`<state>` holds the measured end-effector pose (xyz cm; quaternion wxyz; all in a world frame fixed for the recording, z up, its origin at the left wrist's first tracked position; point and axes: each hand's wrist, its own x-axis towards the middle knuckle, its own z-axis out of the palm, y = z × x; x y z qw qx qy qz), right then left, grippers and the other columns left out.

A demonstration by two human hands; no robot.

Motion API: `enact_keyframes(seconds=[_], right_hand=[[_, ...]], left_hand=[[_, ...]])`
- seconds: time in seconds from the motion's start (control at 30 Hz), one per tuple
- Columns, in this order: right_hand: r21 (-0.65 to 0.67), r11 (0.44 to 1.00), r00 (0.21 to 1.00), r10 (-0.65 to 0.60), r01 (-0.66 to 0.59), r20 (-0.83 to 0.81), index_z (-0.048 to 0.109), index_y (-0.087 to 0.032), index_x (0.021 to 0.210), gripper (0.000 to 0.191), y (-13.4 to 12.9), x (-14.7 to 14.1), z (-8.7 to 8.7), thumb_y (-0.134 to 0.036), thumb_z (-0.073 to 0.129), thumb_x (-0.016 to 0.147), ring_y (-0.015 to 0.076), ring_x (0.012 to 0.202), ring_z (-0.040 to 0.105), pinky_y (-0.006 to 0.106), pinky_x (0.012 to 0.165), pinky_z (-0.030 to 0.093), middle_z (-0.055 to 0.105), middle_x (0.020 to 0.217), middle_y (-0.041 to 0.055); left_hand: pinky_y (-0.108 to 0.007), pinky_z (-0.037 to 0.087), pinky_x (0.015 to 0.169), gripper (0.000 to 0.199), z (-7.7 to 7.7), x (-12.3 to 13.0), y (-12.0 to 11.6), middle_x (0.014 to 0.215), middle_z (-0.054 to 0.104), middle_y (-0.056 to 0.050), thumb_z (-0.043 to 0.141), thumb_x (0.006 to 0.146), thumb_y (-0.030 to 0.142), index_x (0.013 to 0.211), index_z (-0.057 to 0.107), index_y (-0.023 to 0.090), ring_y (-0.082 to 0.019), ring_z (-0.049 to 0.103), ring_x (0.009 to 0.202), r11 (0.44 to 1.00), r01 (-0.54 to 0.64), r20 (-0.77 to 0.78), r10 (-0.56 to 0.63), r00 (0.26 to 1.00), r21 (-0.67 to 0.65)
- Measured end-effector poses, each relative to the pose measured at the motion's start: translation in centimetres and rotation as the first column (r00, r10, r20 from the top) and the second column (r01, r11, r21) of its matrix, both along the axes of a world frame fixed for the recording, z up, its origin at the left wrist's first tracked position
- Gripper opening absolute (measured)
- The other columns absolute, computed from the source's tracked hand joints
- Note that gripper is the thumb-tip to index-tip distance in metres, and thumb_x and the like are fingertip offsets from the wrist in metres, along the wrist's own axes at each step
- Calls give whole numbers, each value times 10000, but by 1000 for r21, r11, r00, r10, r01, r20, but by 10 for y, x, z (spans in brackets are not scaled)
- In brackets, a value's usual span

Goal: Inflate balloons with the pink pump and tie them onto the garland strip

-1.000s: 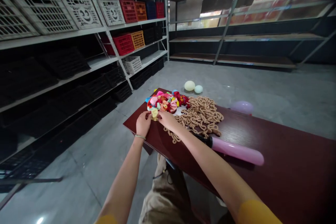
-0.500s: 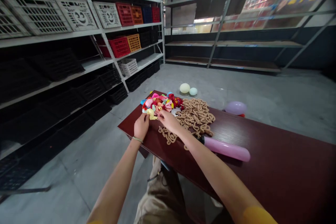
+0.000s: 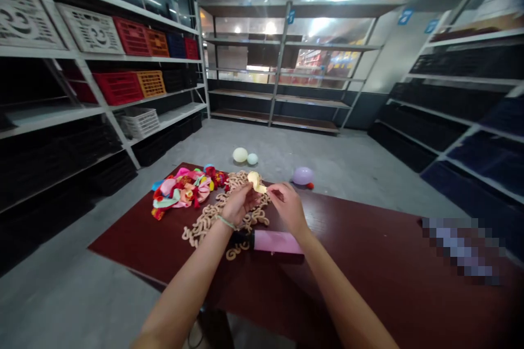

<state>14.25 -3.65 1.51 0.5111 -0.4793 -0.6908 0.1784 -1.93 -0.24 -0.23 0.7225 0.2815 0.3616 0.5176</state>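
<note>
Between my two hands is a limp, pale yellow balloon [image 3: 254,180]. My left hand [image 3: 239,203] grips its body side, and my right hand [image 3: 286,202] pinches its narrow end. Both hands are above a heap of tan, curly cord-like pieces [image 3: 208,219] on the dark red table [image 3: 347,251]. Just below them lies a pink hand pump [image 3: 276,242] with a black end, partly hidden by my right forearm. To the left sits a pile of uninflated balloons [image 3: 184,188] in many colours.
On the floor past the table are a pale yellow inflated balloon [image 3: 240,155], a light blue one [image 3: 252,159] and a purple one [image 3: 303,175]. A blurred-out object [image 3: 460,251] lies at the table's right. Shelves with crates [image 3: 131,36] stand left, more shelves [image 3: 278,98] behind.
Both hands have moved right from the balloon pile with the yellow balloon, and are now over the tan pieces near the pump. The view has turned to the right.
</note>
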Motion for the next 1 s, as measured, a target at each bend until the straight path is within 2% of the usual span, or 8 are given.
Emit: enact_keyframes(seconds=[0.1, 0.17, 0.27, 0.33, 0.53, 0.67, 0.87, 1.0], right_hand=[[-45, 998, 998, -44, 42, -40, 680, -209, 900, 168, -1, 21, -6, -316, 552, 881, 186, 850, 622, 323, 793, 495, 678, 912, 45], [-76, 996, 994, -51, 44, -96, 680, -215, 922, 169, -1, 29, -12, -321, 554, 881, 181, 860, 624, 324, 815, 488, 687, 931, 38], [-124, 991, 988, -63, 46, -141, 682, -221, 920, 167, -3, 33, -21, -331, 567, 869, 174, 837, 626, 314, 788, 489, 691, 927, 30], [-145, 988, 990, -64, 46, -125, 685, -222, 901, 158, -5, 33, -24, -328, 578, 855, 172, 816, 623, 308, 761, 487, 689, 906, 27], [-139, 989, 995, -59, 48, -81, 686, -226, 906, 147, -11, 31, -22, -307, 574, 856, 164, 804, 599, 305, 747, 471, 678, 909, 21], [-128, 990, 997, -61, 54, -54, 686, -228, 904, 131, -16, 30, -21, -296, 581, 865, 168, 827, 595, 302, 746, 464, 684, 913, 18], [-81, 997, 999, -3, 6, 39, 685, -237, 908, 105, -20, 25, -24, -260, 586, 880, 182, 893, 580, 308, 766, 463, 662, 927, 25], [-86, 996, 999, 5, -1, 43, 674, -233, 894, 94, -20, 23, -30, -229, 581, 879, 181, 897, 577, 303, 751, 470, 634, 927, 29]], left_hand=[[-222, 559, 648, 178, 1, 22, 3, 829, 683, -75, 610, 913, 319, 897, 638, 143, -112, 667, 689, 989, 130, 100, -122, 987, -74], [-220, 559, 668, 243, 0, 28, 0, 885, 692, -95, 604, 919, 367, 951, 663, 134, -115, 670, 726, 974, 214, 106, -205, 973, -76], [-208, 550, 671, 255, -2, 31, -11, 974, 696, -104, 657, 886, 348, 1019, 679, 131, -116, 668, 772, 963, 264, 15, -264, 964, -44], [-196, 535, 648, 252, -4, 31, -17, 951, 697, -98, 667, 876, 357, 972, 687, 125, -109, 655, 749, 965, 261, -64, -263, 963, -36], [-204, 451, 503, 483, -7, 32, -20, 614, 603, -31, 612, 829, 584, 694, 653, 122, -95, 540, 515, 944, 330, -305, -314, 899, 1], [-236, 484, 549, 511, -10, 31, -20, 710, 689, -96, 585, 832, 608, 748, 698, 116, -139, 613, 582, 913, 407, -333, -394, 857, -33], [-273, 554, 782, 317, -11, 35, -22, 1015, 716, -124, 647, 871, 417, 994, 712, 132, -179, 681, 894, 973, 227, -18, -226, 974, 53], [-257, 535, 850, 242, -11, 36, -21, 1032, 703, -110, 709, 830, 314, 983, 721, 127, -167, 667, 951, 985, 136, 7, -137, 990, 108]])
